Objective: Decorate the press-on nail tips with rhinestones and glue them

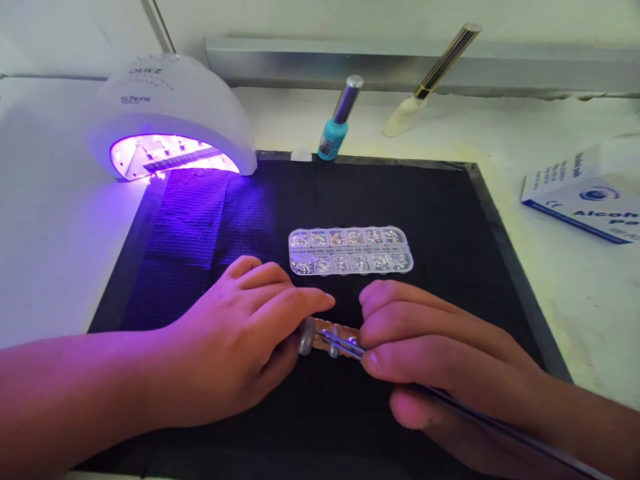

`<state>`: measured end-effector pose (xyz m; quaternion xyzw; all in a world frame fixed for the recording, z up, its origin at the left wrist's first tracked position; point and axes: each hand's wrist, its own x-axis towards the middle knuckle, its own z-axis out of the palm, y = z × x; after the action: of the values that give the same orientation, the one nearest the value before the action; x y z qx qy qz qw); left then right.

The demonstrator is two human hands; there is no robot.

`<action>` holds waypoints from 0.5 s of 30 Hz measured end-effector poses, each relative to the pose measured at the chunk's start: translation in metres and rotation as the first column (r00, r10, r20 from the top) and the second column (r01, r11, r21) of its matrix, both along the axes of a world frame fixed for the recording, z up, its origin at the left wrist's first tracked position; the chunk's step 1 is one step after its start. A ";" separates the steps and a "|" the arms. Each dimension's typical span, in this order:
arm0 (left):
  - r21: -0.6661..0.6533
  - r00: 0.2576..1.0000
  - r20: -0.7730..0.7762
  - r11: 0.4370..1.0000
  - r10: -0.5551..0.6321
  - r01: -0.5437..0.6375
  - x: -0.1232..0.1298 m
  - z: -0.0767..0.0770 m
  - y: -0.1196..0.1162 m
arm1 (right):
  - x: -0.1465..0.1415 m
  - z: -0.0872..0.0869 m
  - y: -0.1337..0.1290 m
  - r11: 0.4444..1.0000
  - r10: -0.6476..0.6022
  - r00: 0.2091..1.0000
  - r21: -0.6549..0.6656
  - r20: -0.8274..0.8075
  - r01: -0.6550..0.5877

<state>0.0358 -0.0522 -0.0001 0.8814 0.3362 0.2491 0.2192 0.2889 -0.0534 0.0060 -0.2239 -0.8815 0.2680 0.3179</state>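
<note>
A black mat (425, 200) was lit by the glowing lamp (173, 100). By the left hand (230, 340), the brown strip's end was touched, but whether it was gripped could not be told. Tweezers (345, 345) were pinched in the right hand (430, 340), their tips over the strip (323, 325), between both hands. Beyond lay the stone case (351, 251), its compartments filled; the blue bottle (333, 140) was capped. Silvery coating was already on two small pieces (333, 341); work was judged unfinished, any remaining amount unclear.
</note>
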 end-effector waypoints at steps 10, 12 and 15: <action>-0.049 1.000 0.001 0.998 -0.025 0.025 -0.001 0.004 -0.001 | -0.009 0.007 0.012 0.998 0.048 0.999 -0.027 0.005 -0.048; -0.070 0.999 0.017 0.997 -0.027 0.029 -0.001 0.006 -0.001 | -0.008 0.011 0.014 0.998 0.056 0.998 -0.028 0.015 -0.055; -0.087 0.997 0.076 0.996 -0.028 0.035 -0.002 0.006 -0.002 | -0.007 0.014 0.014 0.997 0.055 0.998 -0.055 -0.020 -0.056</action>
<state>0.0336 -0.0537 0.0061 0.8662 0.3245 0.2631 0.2742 0.2822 -0.0394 0.0202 -0.2055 -0.8765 0.3034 0.3122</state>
